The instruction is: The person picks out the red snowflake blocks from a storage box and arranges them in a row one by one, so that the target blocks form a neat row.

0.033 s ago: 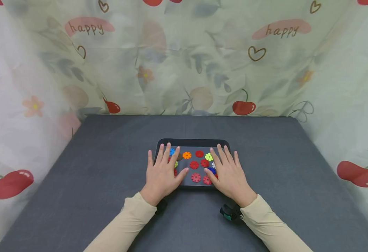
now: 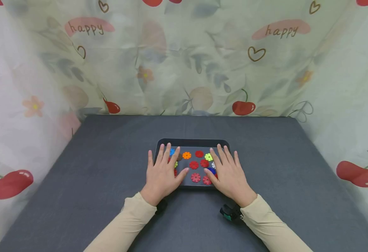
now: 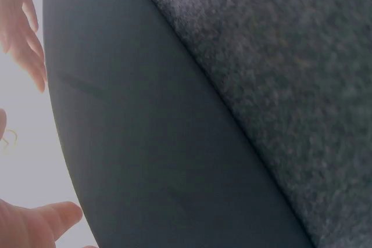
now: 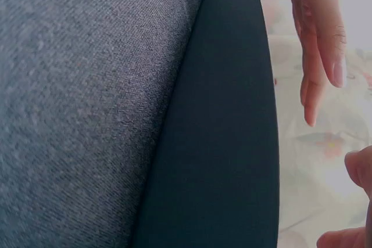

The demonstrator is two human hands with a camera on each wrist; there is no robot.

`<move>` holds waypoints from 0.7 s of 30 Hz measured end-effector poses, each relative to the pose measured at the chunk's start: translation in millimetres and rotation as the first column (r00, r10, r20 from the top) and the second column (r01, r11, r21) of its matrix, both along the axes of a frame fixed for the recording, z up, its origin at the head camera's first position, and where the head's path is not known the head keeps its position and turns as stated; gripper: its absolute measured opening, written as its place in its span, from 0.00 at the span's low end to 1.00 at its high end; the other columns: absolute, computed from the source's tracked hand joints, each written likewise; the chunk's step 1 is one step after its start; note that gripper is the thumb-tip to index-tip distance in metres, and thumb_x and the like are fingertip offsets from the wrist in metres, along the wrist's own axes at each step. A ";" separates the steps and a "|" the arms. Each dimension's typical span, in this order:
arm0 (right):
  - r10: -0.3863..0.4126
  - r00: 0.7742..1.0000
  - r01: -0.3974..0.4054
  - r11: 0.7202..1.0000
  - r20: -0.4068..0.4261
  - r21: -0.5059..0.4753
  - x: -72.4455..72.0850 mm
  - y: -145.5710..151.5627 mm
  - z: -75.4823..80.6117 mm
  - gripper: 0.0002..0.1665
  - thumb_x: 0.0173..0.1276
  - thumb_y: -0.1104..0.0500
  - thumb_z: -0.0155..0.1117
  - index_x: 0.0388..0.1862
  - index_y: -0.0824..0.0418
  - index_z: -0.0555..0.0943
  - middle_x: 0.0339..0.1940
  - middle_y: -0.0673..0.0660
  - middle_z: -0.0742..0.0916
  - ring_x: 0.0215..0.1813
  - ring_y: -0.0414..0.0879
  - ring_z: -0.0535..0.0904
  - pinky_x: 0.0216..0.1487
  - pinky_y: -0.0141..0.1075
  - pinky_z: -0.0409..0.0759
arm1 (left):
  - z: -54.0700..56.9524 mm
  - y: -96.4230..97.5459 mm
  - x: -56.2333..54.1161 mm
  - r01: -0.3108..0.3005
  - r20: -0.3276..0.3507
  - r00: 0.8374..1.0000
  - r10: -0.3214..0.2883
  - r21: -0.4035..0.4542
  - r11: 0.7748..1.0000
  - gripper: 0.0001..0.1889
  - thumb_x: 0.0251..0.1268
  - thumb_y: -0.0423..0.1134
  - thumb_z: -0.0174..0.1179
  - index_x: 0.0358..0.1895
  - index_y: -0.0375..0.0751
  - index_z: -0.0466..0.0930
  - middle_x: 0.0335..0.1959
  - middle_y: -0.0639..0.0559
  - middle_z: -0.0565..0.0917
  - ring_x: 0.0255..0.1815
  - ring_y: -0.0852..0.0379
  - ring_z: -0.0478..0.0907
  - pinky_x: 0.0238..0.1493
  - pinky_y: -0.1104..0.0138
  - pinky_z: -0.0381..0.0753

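Observation:
A black shallow tray [image 2: 193, 142] lies on the table with several small notched plastic discs spread inside. Among them I see an orange disc [image 2: 186, 155], a red disc [image 2: 194, 165], a yellow-green disc [image 2: 208, 157] and a dark blue disc [image 2: 211, 170]. My left hand [image 2: 162, 175], palm down with spread fingers, is over the tray's left end. Over the right end my right hand [image 2: 232, 176] is spread likewise. Neither holds anything, and both cover some discs. Whether they touch the tray cannot be told. Its outer wall [image 3: 133, 114] fills the middle of the left wrist view.
Dark grey cloth [image 2: 108, 168] covers the table around the tray. A printed curtain [image 2: 184, 63] hangs behind the table's far edge and along both sides. Dark wrist devices [image 2: 231, 212] sit under the beige sleeves [image 2: 272, 224].

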State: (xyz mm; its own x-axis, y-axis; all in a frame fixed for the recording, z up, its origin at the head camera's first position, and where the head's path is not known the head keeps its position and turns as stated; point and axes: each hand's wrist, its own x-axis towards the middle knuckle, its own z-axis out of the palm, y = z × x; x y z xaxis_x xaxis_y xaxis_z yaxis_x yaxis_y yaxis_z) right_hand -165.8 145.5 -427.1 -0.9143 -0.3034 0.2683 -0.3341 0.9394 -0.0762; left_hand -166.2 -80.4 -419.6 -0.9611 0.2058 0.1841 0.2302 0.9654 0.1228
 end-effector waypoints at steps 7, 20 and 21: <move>-0.002 1.000 0.002 1.000 -0.005 -0.020 1.6 3.6 2.3 0.46 0.66 0.36 0.58 0.75 0.59 0.62 0.76 0.66 0.62 0.76 0.64 0.55 0.73 0.63 0.48 | 0.6 -0.5 3.6 0.005 -0.029 1.000 -0.004 0.030 1.000 0.41 0.63 0.70 0.46 0.76 0.54 0.57 0.78 0.45 0.54 0.79 0.44 0.45 0.74 0.40 0.37; 0.036 0.996 -0.015 0.970 0.080 -0.243 3.7 8.9 23.0 0.24 0.66 0.61 0.66 0.60 0.65 0.78 0.62 0.67 0.79 0.60 0.59 0.78 0.51 0.46 0.82 | 30.4 -28.0 -0.3 -0.092 0.168 0.984 0.062 0.177 0.980 0.29 0.66 0.51 0.59 0.67 0.43 0.72 0.53 0.40 0.83 0.41 0.48 0.83 0.44 0.55 0.82; 0.034 0.994 -0.006 0.963 0.100 -0.271 4.1 9.5 25.8 0.23 0.65 0.61 0.66 0.59 0.64 0.79 0.59 0.65 0.80 0.56 0.57 0.80 0.46 0.44 0.84 | 34.0 -31.4 -1.0 -0.112 0.193 0.979 0.072 0.210 0.971 0.28 0.66 0.50 0.59 0.67 0.43 0.72 0.51 0.40 0.84 0.30 0.50 0.81 0.32 0.58 0.81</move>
State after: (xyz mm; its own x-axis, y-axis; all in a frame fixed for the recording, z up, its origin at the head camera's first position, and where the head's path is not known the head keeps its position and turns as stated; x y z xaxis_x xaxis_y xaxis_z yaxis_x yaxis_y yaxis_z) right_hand -161.7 155.0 -401.3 -0.9359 -0.2511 0.2472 -0.3294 0.8724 -0.3610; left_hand -167.2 -111.8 -385.6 -0.9954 0.0893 0.0345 0.0957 0.9262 0.3646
